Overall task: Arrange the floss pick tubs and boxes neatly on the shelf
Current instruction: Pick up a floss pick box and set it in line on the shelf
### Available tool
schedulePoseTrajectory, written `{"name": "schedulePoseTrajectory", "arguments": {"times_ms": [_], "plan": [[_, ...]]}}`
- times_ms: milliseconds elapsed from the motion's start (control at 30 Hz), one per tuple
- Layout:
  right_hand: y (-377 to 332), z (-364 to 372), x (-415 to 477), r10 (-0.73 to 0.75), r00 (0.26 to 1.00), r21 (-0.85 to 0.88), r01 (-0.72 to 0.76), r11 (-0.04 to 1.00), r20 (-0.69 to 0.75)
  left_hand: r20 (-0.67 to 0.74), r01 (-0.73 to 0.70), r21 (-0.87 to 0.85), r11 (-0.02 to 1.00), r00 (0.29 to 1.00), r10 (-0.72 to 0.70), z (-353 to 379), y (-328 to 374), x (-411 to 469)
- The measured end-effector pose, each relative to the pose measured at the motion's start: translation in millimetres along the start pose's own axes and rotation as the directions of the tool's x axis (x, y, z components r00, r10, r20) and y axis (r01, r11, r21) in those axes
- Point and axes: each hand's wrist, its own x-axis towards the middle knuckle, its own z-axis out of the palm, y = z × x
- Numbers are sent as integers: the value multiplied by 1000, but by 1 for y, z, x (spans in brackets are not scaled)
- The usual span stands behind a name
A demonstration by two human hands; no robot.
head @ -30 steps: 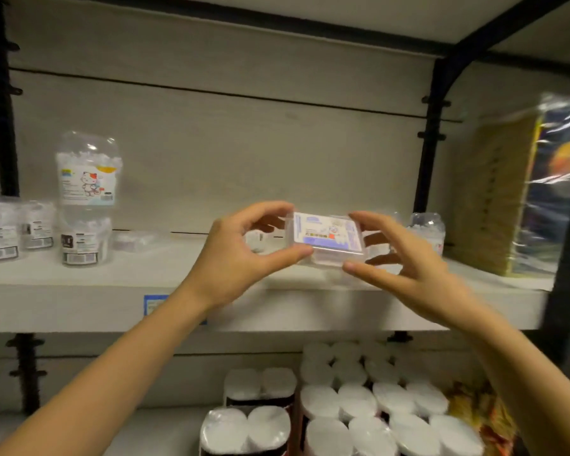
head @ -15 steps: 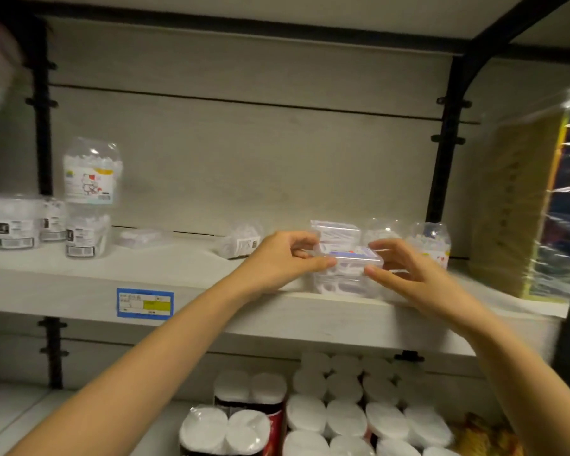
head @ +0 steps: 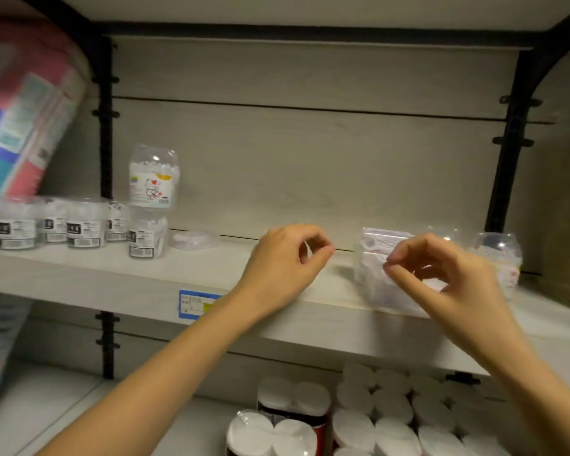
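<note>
The shelf (head: 79, 278) is a pale board with a blue price tag (head: 198, 304) stuck on its front edge, partly covered by the left forearm. The left hand (head: 287, 258) hovers over the middle of the shelf, near the front edge. Its fingers are curled in, the thumb tip meets the forefinger, and nothing shows between them. The right hand (head: 441, 278) is further toward the right end, directly in front of a stack of clear boxes (head: 372, 258) that stands at the front edge. Its fingers are bent with the tips drawn close to the thumb at the upper part of the stack. The frame is blurred there, so I cannot tell whether they pinch a box or only come close to it.

Just beside the stack, toward the right end, stands a clear tub (head: 500, 258), partly hidden by the right hand. At the left end a row of black-labelled tubs (head: 46, 225) lines the back edge. The rightmost tub carries a cartoon-labelled tub (head: 153, 177) upright on top. A flat clear box (head: 195, 240) lies alone just to the right of that pair, close to the back edge.

A pink and blue pack (head: 20, 110) leans at the far left, and packs of white rolls (head: 375, 419) sit on the level below
</note>
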Motion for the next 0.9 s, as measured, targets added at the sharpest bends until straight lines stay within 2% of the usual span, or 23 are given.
{"name": "schedulePoseTrajectory", "arguments": {"times_ms": [100, 267, 433, 500, 567, 700, 800, 900], "plan": [[-23, 36, 11, 2, 985, -5, -1, 1000, 171, -24, -6, 65, 998, 1000, 7, -35, -28, -17], [-52, 110, 40, 51, 956, -35, -43, 998, 290, 14, 54, 144, 988, 998, -57, -98, -87, -39], [-70, 185, 108, 173, 901, -250, -76, 965, 398, 66, 31, 160, 987, 997, -42, -151, -140, -37], [-70, 217, 142, 262, 842, -369, -82, 926, 471, 90, 18, 150, 989, 995, -32, -167, -157, -35], [-65, 248, 170, 381, 747, -495, -81, 865, 545, 96, 10, 127, 992, 995, -23, -179, -171, -34], [-51, 289, 200, 576, 601, -659, -107, 744, 553, 84, 12, 105, 994, 996, -21, -194, -191, -36], [-45, 301, 206, 646, 523, -668, -180, 722, 557, 92, 4, 103, 995, 996, -13, -200, -198, -40], [-40, 315, 203, 621, 506, -607, -221, 764, 598, 82, 10, 85, 996, 996, -17, -202, -203, -42]]}}
